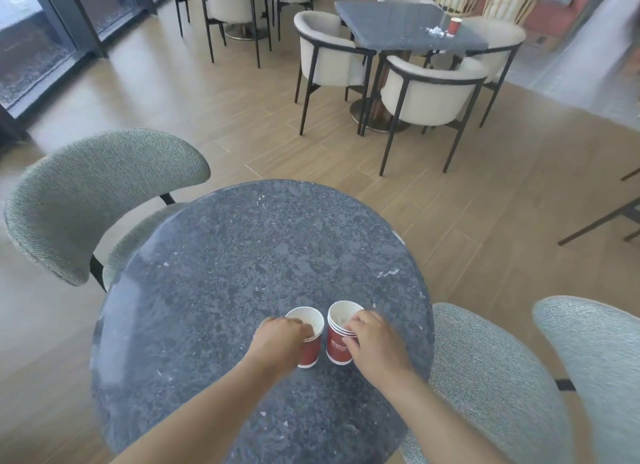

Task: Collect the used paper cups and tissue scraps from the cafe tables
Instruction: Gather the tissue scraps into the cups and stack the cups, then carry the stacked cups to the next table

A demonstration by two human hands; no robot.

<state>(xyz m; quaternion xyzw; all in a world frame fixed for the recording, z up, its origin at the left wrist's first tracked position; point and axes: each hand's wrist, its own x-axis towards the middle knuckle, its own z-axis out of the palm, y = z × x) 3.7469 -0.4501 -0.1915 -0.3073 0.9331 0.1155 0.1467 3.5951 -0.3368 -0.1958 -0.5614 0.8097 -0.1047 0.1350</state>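
Two red paper cups stand side by side on the round dark stone table. My left hand grips the rim of the single cup. My right hand holds the stack of nested cups, with white tissue visible inside it. On the far square table another red cup stands upright beside a crumpled white tissue scrap.
A green-grey chair stands left of the round table, and two more at its right. Cream armchairs ring the square table. Wooden floor lies between the tables. Glass doors line the left wall.
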